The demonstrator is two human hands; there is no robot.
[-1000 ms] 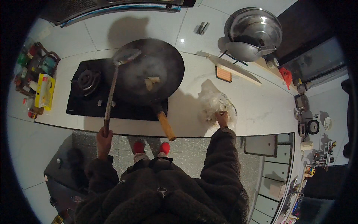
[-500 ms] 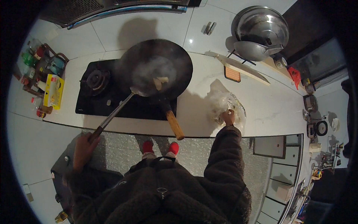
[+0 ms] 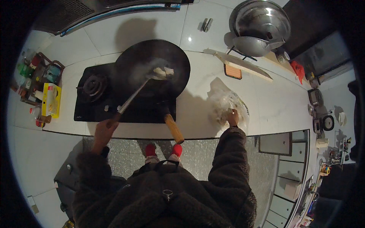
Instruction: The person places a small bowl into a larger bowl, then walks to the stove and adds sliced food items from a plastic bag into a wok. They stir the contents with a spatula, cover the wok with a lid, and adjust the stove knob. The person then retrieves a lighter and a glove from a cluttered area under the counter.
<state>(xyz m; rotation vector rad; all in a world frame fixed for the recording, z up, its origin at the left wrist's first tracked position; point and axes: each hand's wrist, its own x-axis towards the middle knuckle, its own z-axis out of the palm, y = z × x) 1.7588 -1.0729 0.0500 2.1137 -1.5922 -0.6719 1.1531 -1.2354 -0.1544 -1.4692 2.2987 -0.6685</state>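
Note:
My left hand [image 3: 103, 131] grips the wooden end of a long metal spatula [image 3: 131, 99], whose blade reaches into a black wok [image 3: 152, 70] on the stove [image 3: 89, 102]. Pale food pieces [image 3: 163, 71] lie in the steaming wok by the blade. The wok's wooden handle [image 3: 174, 128] points toward me over the counter edge. My right hand [image 3: 232, 117] rests in a crinkled clear plastic bag [image 3: 224, 102] on the white counter [image 3: 273, 102], its fingers closed on the bag.
A rack of bottles and a yellow packet [image 3: 49, 99] stand left of the stove. A metal pot with lid [image 3: 260, 24] sits at the back right, beside a long cutting board [image 3: 243, 66]. Drawers [image 3: 289, 167] are below the counter on the right.
My left hand swung the spatula from upright over the wok's left rim down to the left, then up to the counter edge, blade now in the wok's middle. The right hand stayed at the bag.

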